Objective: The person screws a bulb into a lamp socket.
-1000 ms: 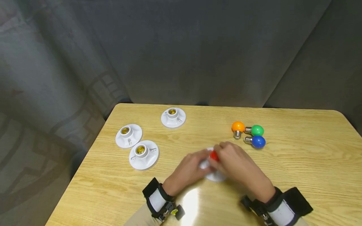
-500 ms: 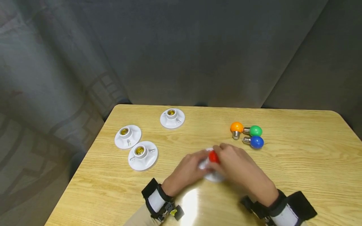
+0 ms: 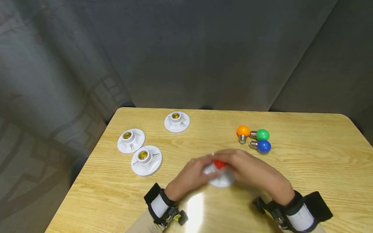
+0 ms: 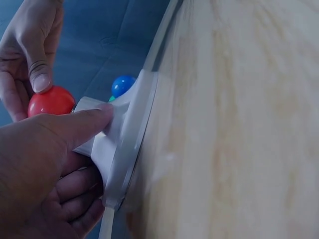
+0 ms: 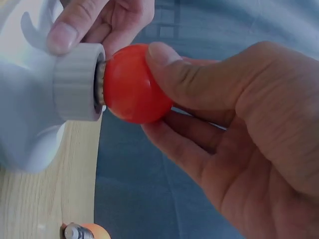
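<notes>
A red light bulb (image 5: 134,89) stands in a white lamp holder (image 3: 222,181), its base mostly inside the collar with a thin band of metal thread showing in the right wrist view. My right hand (image 3: 250,165) pinches the glass of the bulb between thumb and fingers. With thumb and fingers around the collar, my left hand (image 3: 190,174) holds the lamp holder, which sits flat on the table. In the left wrist view the left thumb presses on the holder's neck (image 4: 112,122), and the right thumb lies on the bulb.
Three more white lamp holders with bare sockets stand to the left: one at the back (image 3: 176,122), one at the far left (image 3: 131,141) and one nearer (image 3: 147,160). Orange (image 3: 243,130), green (image 3: 263,135) and blue (image 3: 264,146) bulbs lie behind the right hand.
My right hand has turned about the red bulb, its wrist shifting a little to the right. The left hand has kept its hold on the lamp holder.
</notes>
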{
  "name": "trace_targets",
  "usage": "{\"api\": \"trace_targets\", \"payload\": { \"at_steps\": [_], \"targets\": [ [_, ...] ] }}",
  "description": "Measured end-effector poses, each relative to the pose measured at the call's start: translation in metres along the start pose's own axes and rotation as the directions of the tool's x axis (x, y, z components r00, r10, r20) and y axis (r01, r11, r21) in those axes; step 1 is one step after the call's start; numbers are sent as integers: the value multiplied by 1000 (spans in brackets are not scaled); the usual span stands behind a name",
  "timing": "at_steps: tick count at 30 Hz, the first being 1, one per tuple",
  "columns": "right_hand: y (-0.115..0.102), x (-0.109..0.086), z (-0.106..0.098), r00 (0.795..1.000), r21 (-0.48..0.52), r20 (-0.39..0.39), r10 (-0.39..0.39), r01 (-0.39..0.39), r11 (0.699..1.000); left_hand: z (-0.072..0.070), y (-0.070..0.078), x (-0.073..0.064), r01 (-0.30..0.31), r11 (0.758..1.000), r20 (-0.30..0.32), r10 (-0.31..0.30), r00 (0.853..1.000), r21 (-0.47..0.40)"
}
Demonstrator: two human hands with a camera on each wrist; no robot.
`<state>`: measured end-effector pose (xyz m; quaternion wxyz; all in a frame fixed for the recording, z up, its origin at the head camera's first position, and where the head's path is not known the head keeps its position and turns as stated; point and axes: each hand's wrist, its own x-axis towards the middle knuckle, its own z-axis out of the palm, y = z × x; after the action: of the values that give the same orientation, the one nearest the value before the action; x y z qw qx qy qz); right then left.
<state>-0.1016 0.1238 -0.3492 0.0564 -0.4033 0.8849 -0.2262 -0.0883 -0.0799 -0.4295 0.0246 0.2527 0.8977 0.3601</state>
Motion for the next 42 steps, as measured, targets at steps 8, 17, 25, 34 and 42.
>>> {"api": "trace_targets", "payload": {
  "at_steps": [8,17,25,34,42],
  "targets": [
    [-6,1,1,999,-64,-37,17,-20,998,2,1,-1,25,1000,-7,-25,1000,-14],
    [-5,2,6,991,-126,-128,24,-40,991,2,3,-1,-2,1000,-18,2,1000,24],
    [-7,6,9,985,-140,-147,94,-115,984,3,3,-1,-7,1000,-30,8,1000,29],
    [-10,10,14,960,-78,-242,141,-164,983,6,3,-1,-28,999,-53,30,998,40],
    [-9,15,22,936,-135,-298,188,-236,962,6,3,-1,-39,998,-71,41,997,41]
  ]
}}
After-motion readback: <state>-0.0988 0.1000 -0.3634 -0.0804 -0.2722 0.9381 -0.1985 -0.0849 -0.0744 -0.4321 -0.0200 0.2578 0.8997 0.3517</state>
